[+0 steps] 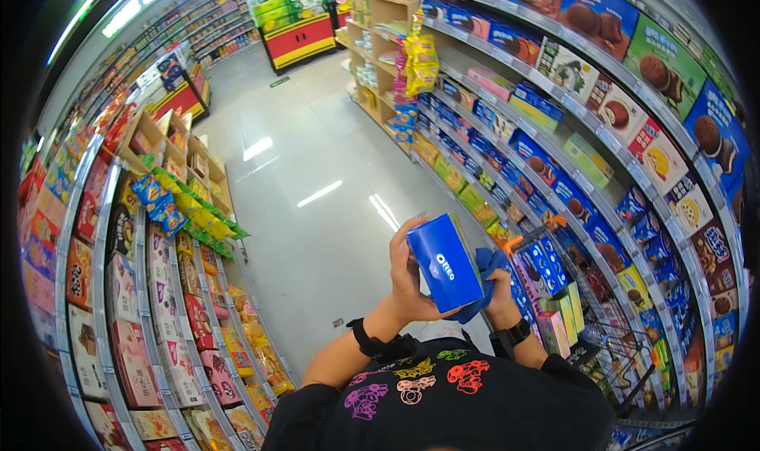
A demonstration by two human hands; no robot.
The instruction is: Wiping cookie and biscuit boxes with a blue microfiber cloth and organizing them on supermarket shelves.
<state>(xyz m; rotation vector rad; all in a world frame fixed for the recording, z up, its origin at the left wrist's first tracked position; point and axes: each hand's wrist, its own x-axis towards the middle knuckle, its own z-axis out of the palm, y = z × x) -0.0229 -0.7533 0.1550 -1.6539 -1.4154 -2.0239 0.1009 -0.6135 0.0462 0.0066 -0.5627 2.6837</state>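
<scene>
Before my chest, my left hand [408, 285] is closed around one side of a blue Oreo box [445, 263], tilted with a narrow face towards the camera. A dark blue cloth [490, 279] is bunched in my right hand [502, 294], against the far side of the box. Whether the right fingers also touch the box is hidden. Black bands circle both wrists. To the right of my right hand stands a wire shopping cart [617, 338] with orange corner parts, holding blue, green and pink boxes [553, 332].
Shelves of boxed biscuits [594, 172] curve along the right, and snack shelves [142, 308] line the left. Bagged snacks hang from strips [178, 207] at both shelf ends. A grey tiled floor [297, 154] runs between them to a red and yellow display stand [300, 40].
</scene>
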